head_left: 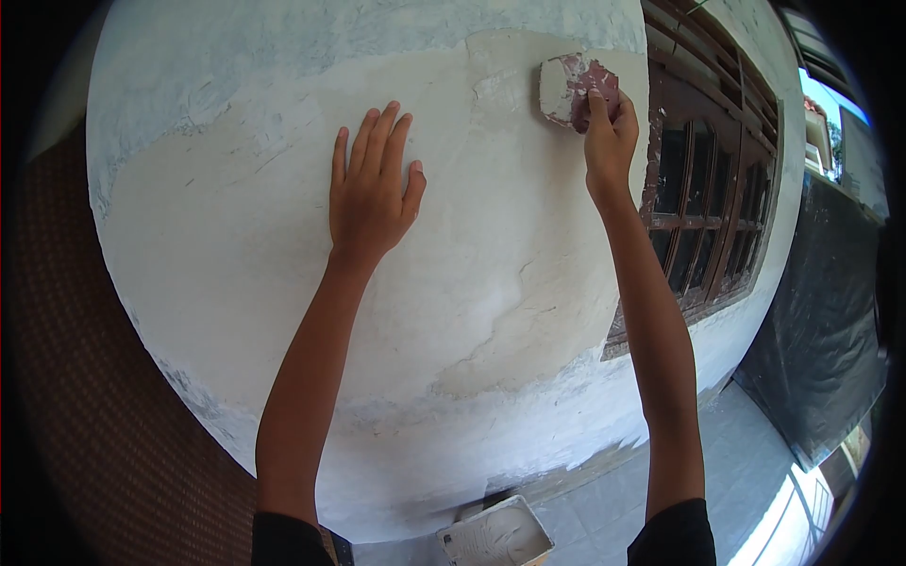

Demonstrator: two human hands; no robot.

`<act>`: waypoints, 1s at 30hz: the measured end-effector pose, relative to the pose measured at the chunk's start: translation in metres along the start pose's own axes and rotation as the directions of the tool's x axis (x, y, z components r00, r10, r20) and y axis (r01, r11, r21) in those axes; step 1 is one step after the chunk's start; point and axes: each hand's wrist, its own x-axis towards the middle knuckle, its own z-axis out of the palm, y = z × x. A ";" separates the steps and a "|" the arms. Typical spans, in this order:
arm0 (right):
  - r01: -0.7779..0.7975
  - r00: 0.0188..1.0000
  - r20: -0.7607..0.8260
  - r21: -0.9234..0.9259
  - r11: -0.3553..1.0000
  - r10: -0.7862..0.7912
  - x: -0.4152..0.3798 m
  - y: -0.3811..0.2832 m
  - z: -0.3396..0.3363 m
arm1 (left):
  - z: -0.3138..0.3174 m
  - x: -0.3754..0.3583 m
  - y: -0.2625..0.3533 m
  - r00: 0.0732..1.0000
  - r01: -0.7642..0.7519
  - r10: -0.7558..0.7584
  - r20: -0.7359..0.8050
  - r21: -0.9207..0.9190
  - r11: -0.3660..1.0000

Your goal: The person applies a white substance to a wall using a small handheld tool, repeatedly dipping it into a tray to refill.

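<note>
My left hand lies flat on the wall, palm down with the fingers spread. My right hand grips a flat maroon putty spreader by its lower right side. Pale putty is smeared over the spreader, mostly on its left half. It is up against the wall's upper right, just left of the window frame; whether its whole edge touches cannot be made out. Patches of smooth cream coating cover the wall's middle, with bluish-white, rougher areas above and below.
A brown wooden window with dark panes is at the right. Below, a rectangular tub of white putty stands on a grey floor covering. Black sheeting hangs at far right, and a brown woven surface borders the left.
</note>
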 end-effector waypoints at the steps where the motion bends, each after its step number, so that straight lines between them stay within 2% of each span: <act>1: 0.102 0.991 0.102 -0.138 0.985 -0.088 0.000 0.008 -0.001 | 0.000 0.000 0.001 1.000 -0.003 0.003 0.000 -0.003 1.000; 2: 0.212 0.964 0.212 -0.264 0.941 -0.157 -0.001 0.015 -0.003 | 0.001 0.000 0.001 1.000 -0.004 0.004 0.001 -0.005 1.000; 4: 0.030 0.999 0.046 -0.314 0.949 -0.016 0.002 0.007 -0.004 | 0.001 0.000 0.000 1.000 0.001 -0.001 0.001 -0.011 1.000; 6: -0.133 0.981 -0.156 -0.136 0.982 0.112 0.014 0.002 -0.010 | 0.000 0.000 0.001 1.000 0.004 -0.004 0.005 -0.007 1.000; 7: -0.090 0.984 -0.159 -0.027 0.996 0.085 0.014 0.000 -0.011 | -0.001 0.000 0.001 1.000 0.003 -0.003 0.007 -0.004 1.000; 8: -0.089 0.984 -0.158 -0.024 0.996 0.084 0.009 0.001 -0.012 | 0.000 0.000 0.001 1.000 0.003 -0.003 0.006 -0.002 1.000; 10: 0.085 0.993 0.086 -0.084 0.993 -0.078 -0.003 0.001 -0.008 | 0.001 0.000 0.001 1.000 -0.001 0.001 -0.003 0.004 1.000; 11: 0.157 0.976 0.178 -0.181 0.971 -0.125 -0.005 0.009 -0.007 | 0.001 0.000 0.001 1.000 -0.001 0.001 -0.002 0.002 1.000; 12: 0.154 0.977 0.175 -0.185 0.971 -0.122 -0.004 0.009 -0.009 | 0.000 0.000 0.001 1.000 -0.002 0.002 -0.003 0.005 1.000; 14: -0.050 0.998 -0.041 -0.212 0.976 0.042 0.003 0.007 -0.010 | 0.002 0.000 0.000 1.000 -0.004 0.004 -0.001 0.005 1.000; 15: -0.116 0.988 -0.121 -0.128 0.985 0.101 0.007 0.006 -0.012 | 0.003 0.000 -0.001 1.000 -0.011 0.012 -0.012 0.007 1.000; 16: -0.124 0.986 -0.126 -0.130 0.984 0.107 0.004 0.008 -0.015 | 0.004 -0.001 -0.002 1.000 -0.018 0.018 -0.025 0.011 1.000; 18: -0.045 0.998 -0.052 0.014 0.999 0.045 0.001 0.009 -0.012 | 0.004 -0.001 -0.002 1.000 -0.018 0.018 -0.022 0.011 1.000; 20: 0.147 0.977 0.176 -0.146 0.978 -0.121 -0.009 0.016 -0.009 | 0.004 -0.001 -0.002 1.000 -0.014 0.014 -0.023 0.012 1.000; 22: 0.168 0.983 0.123 -0.321 0.932 -0.135 -0.005 0.020 -0.010 | 0.003 -0.001 -0.001 1.000 -0.014 0.014 -0.023 0.009 1.000; 24: -0.077 0.993 -0.095 -0.109 0.991 0.067 0.002 0.011 -0.015 | 0.004 -0.002 -0.001 1.000 -0.010 0.010 -0.018 0.012 1.000; 25: -0.074 0.985 -0.161 -0.065 0.995 0.063 0.002 0.005 -0.013 | 0.003 -0.001 -0.001 1.000 -0.010 0.010 -0.017 0.015 1.000; 26: -0.072 0.985 -0.159 -0.061 0.996 0.062 -0.003 0.004 -0.012 | 0.003 -0.001 -0.002 1.000 -0.010 0.010 -0.020 0.019 1.000; 28: 0.046 0.988 0.153 -0.096 0.994 -0.031 -0.012 0.004 -0.014 | 0.004 -0.001 -0.001 1.000 -0.008 0.008 -0.022 0.013 1.000; 29: 0.200 0.957 0.251 -0.193 0.961 -0.149 -0.007 0.022 -0.017 | 0.003 -0.001 0.000 1.000 -0.009 0.009 -0.023 0.010 1.000; 30: 0.200 0.957 0.249 -0.196 0.960 -0.149 -0.002 0.022 -0.019 | 0.003 -0.001 -0.001 1.000 -0.008 0.009 -0.018 0.010 1.000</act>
